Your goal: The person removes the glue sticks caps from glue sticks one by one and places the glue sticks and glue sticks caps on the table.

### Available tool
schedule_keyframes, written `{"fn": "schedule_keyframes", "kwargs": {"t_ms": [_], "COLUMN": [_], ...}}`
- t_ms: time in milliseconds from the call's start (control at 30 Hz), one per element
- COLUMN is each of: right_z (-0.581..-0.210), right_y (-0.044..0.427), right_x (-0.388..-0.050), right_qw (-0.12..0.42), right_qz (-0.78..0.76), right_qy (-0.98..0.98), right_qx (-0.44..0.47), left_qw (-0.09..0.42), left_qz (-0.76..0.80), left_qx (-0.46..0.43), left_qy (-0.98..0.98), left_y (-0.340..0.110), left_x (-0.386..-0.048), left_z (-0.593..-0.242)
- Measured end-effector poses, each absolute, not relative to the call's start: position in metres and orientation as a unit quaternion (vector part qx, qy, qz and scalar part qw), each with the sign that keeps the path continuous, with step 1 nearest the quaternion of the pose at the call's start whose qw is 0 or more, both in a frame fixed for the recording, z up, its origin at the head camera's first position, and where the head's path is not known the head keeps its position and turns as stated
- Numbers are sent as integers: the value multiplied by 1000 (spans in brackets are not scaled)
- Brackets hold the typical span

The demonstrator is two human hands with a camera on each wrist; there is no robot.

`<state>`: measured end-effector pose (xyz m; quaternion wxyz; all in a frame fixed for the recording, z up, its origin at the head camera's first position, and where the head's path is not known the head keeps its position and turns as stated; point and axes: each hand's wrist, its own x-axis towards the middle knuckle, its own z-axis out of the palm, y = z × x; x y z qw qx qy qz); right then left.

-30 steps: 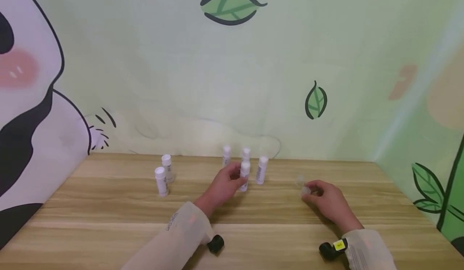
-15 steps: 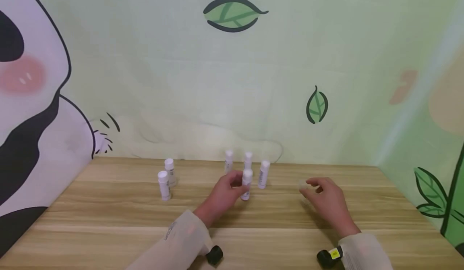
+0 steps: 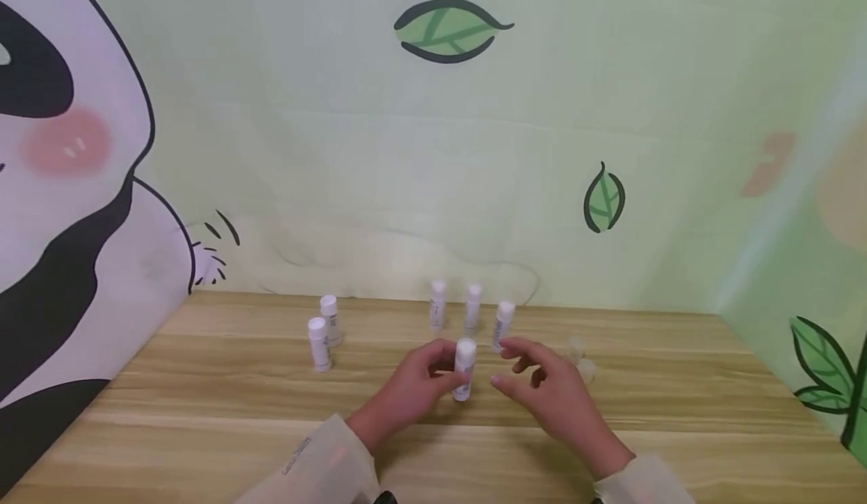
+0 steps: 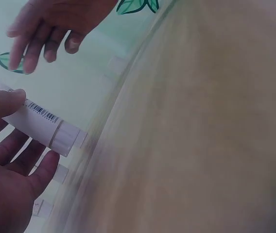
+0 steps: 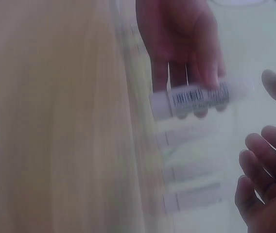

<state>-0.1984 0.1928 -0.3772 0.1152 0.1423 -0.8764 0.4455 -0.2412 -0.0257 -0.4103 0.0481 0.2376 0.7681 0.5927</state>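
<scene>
My left hand [image 3: 423, 380] grips a white glue stick [image 3: 464, 368], thumb on one side and fingers on the other. In the left wrist view this glue stick [image 4: 38, 119] shows a barcode and a ringed base. To its right is my right hand [image 3: 558, 395], fingers spread and nothing between them, apart from the glue stick. Behind the hands stand more glue sticks: one on the left [image 3: 437, 305], one in the middle [image 3: 473, 308] and one on the right [image 3: 503, 323], partly covered by my right fingertips.
Two small clear caps, a nearer one [image 3: 586, 370] and a farther one [image 3: 576, 347], lie right of my right hand. Farther left stand two more glue sticks, a front one [image 3: 320, 346] and a rear one [image 3: 330, 320]. A printed cloth wall [image 3: 325, 150] rises behind the wooden table [image 3: 223, 414].
My right hand has let go of a clear cap and moved left towards the held glue stick. My left hand has brought that glue stick nearer to me.
</scene>
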Motion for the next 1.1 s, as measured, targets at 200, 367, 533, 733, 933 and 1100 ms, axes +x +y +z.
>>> {"fn": "schedule_keyframes", "kwargs": {"t_ms": [200, 367, 533, 733, 933, 1100], "right_z": [-377, -381, -381, -382, -381, -381], "right_y": [177, 168, 160, 155, 151, 149], "right_x": [-186, -179, -172, -168, -166, -165], "right_qw": [98, 96, 109, 127, 117, 117], "right_qz": [466, 470, 467, 470, 486, 490], "right_qy": [-863, -856, -852, -845, -838, -836], "right_qx": [167, 195, 212, 219, 218, 217], "left_qw": [57, 72, 83, 90, 98, 105], "left_qz": [602, 602, 605, 606, 610, 611], "left_qx": [257, 263, 270, 273, 291, 294], "left_qy": [754, 751, 744, 742, 731, 727], "left_y": [-34, -40, -43, -46, -48, -49], "left_x": [-225, -212, -200, -192, -185, -182], "left_z": [-409, -409, -409, -408, -407, -405]}}
